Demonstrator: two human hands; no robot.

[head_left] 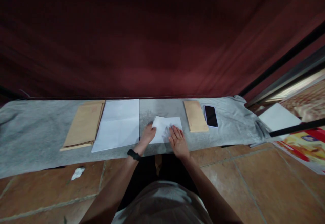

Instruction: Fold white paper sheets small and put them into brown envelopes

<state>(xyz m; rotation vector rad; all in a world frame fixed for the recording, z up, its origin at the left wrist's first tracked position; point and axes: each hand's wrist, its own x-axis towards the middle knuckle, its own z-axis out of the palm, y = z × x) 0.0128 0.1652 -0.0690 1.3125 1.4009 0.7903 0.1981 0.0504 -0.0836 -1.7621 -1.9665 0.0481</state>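
A white sheet of paper [162, 129], folded to a smaller size, lies on the grey cloth in front of me. My left hand [148, 134], with a dark band at the wrist, is closed on the left edge of this folded paper. Flat on its right part rests my right hand [179, 142], fingers stretched out. Left of my hands is a stack of larger white paper [119, 124] with a faint crease across it. To the right lies a small brown envelope [196, 116], or a stack of them.
Large brown envelopes [83, 124] are stacked at the left. A phone [211, 116] lies right of the small envelope. The narrow cloth-covered surface [30, 132] runs along a dark red curtain [152, 47]. A crumpled white tissue [78, 173] is on the tiled floor [228, 183].
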